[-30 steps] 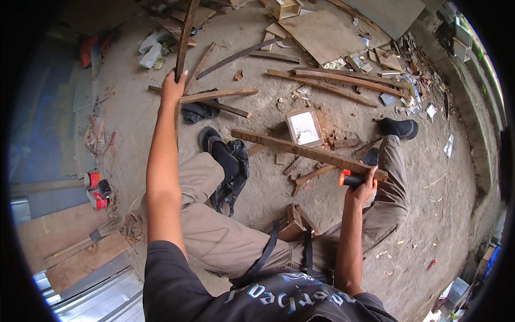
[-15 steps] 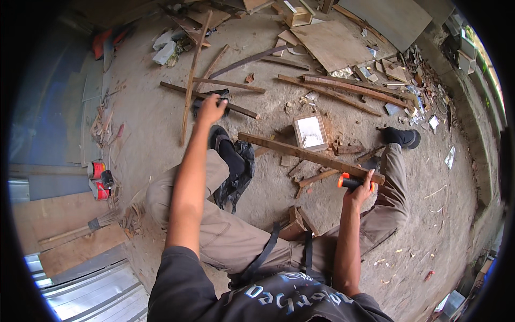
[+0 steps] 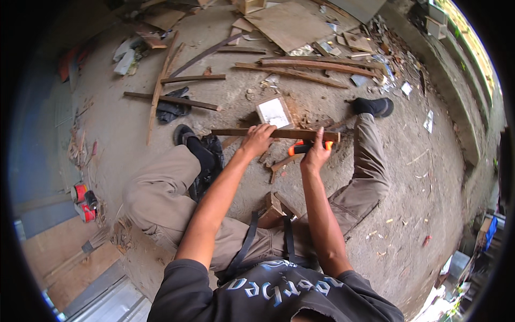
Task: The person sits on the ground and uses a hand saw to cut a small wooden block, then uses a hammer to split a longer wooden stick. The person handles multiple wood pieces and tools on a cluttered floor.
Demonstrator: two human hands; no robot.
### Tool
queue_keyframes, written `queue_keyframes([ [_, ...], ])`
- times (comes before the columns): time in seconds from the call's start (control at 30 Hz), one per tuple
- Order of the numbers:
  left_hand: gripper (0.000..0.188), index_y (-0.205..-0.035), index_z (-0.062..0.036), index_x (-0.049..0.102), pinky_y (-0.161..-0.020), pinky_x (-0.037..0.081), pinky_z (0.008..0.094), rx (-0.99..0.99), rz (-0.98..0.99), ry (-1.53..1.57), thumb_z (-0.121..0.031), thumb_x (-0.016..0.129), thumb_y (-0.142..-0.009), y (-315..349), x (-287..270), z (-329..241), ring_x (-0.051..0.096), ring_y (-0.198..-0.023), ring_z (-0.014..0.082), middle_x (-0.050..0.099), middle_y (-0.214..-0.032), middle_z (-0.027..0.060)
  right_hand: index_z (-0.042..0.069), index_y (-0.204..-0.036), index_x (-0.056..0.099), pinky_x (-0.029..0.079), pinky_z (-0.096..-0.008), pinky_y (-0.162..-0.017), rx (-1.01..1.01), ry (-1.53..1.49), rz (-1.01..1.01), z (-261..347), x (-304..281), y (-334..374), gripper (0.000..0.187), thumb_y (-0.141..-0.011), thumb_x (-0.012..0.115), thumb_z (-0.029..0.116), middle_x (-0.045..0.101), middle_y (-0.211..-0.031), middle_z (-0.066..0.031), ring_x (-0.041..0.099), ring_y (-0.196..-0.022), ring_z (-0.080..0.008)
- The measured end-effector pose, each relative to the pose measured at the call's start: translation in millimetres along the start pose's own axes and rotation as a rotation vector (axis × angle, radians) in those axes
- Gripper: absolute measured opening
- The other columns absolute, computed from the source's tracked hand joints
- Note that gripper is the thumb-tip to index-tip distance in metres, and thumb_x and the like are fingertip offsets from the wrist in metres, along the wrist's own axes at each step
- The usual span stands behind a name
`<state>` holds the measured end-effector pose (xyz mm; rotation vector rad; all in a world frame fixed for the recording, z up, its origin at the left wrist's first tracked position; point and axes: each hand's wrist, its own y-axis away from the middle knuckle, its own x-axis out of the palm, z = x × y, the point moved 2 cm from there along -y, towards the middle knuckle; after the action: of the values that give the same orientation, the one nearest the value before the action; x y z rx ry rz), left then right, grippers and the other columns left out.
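Observation:
A narrow wooden strip (image 3: 298, 134) lies crosswise in front of me, held between both hands. My left hand (image 3: 257, 140) is closed over its middle, fingers bent across the top edge. Near the strip's right end my right hand (image 3: 317, 154) grips it with the thumb up on its face. An orange-and-black tool (image 3: 301, 147) is held in the same right hand, below the strip; its kind is partly hidden. Just beyond the strip stands a small wooden box (image 3: 291, 110) with a white top. Short wood offcuts (image 3: 279, 166) lie beneath the strip.
More wooden strips (image 3: 322, 65) lie across the ground ahead, some crossed beside a black plastic bag (image 3: 173, 104). A plywood sheet (image 3: 289, 27) is at the back. Red tins (image 3: 85, 201) stand at the left. A wooden piece (image 3: 272, 209) sits between my legs.
My left hand has come back from the strips and black bag at far left onto the held strip. That strip has moved left and turned nearly level. The view has shifted.

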<state>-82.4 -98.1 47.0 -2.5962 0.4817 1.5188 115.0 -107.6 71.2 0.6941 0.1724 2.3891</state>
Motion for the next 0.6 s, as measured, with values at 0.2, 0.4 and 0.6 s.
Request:
queue_keyframes([
  [0.2,0.038,-0.126,-0.0094,0.050,-0.094,0.042,0.0492,-0.075,-0.113,-0.047,-0.017,0.061,-0.090,-15,15,32,0.054,-0.116,0.0309,0.059,-0.121,0.0111,0.000,-0.110,0.046,0.059,-0.0366,-0.074,0.066,0.132,0.011,18,-13,6,0.039,-0.093,0.064,0.030,0.065,-0.107,-0.0183,0.068,-0.090,-0.0242],
  [0.4,0.040,-0.128,-0.0093,0.048,-0.096,0.043,0.0523,-0.212,-0.098,-0.088,-0.015,0.060,-0.091,-48,27,29,0.054,-0.115,0.0344,0.054,-0.126,0.0108,0.002,-0.108,0.039,0.050,-0.0264,-0.055,0.033,0.423,0.163,78,-50,31,0.031,-0.096,0.060,0.021,0.063,-0.085,-0.0110,0.061,-0.061,-0.0137],
  [0.6,0.057,-0.138,-0.0014,0.038,-0.097,0.044,0.0443,-0.235,-0.400,0.153,-0.015,0.063,-0.089,-53,36,55,0.049,-0.119,0.0429,0.040,-0.137,0.0237,0.004,-0.103,0.044,0.039,-0.0231,-0.051,-0.026,0.646,0.229,95,-81,60,0.025,-0.093,0.064,0.015,0.047,-0.075,0.0015,0.043,-0.055,-0.0053],
])
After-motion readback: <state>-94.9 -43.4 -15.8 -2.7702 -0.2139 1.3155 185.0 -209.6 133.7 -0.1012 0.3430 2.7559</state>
